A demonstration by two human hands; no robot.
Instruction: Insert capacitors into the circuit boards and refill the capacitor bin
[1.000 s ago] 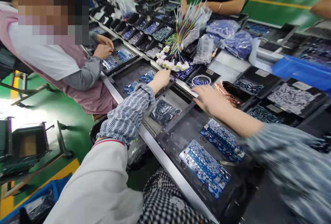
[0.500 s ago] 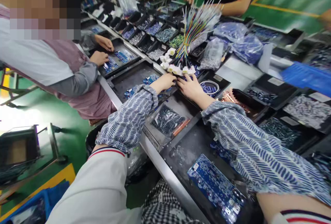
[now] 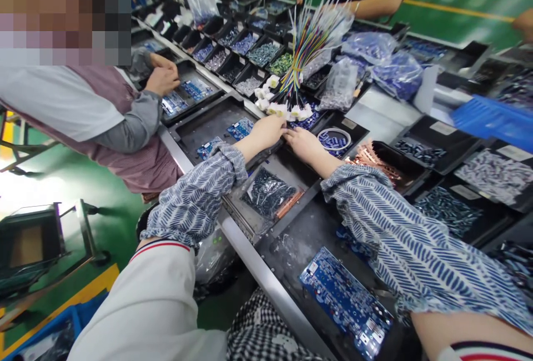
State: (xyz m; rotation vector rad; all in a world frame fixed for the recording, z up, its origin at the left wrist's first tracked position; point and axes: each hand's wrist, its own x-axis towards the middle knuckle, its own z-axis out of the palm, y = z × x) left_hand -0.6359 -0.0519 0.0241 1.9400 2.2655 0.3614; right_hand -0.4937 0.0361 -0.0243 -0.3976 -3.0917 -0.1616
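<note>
Fingers of left hand (image 3: 270, 129) and right hand (image 3: 303, 143) curled, grip unclear, just below wire bundle connectors (image 3: 287, 109).

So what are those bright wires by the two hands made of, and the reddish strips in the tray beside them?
The wire bundle looks like plastic-coated cable: smooth, glossy sheaths in yellow, green, blue and red, ending in white connectors that seem to be moulded plastic. The strips look like copper, judging by their shiny orange-pink metallic gleam. The left hand and right hand meet just below the connectors.
</note>
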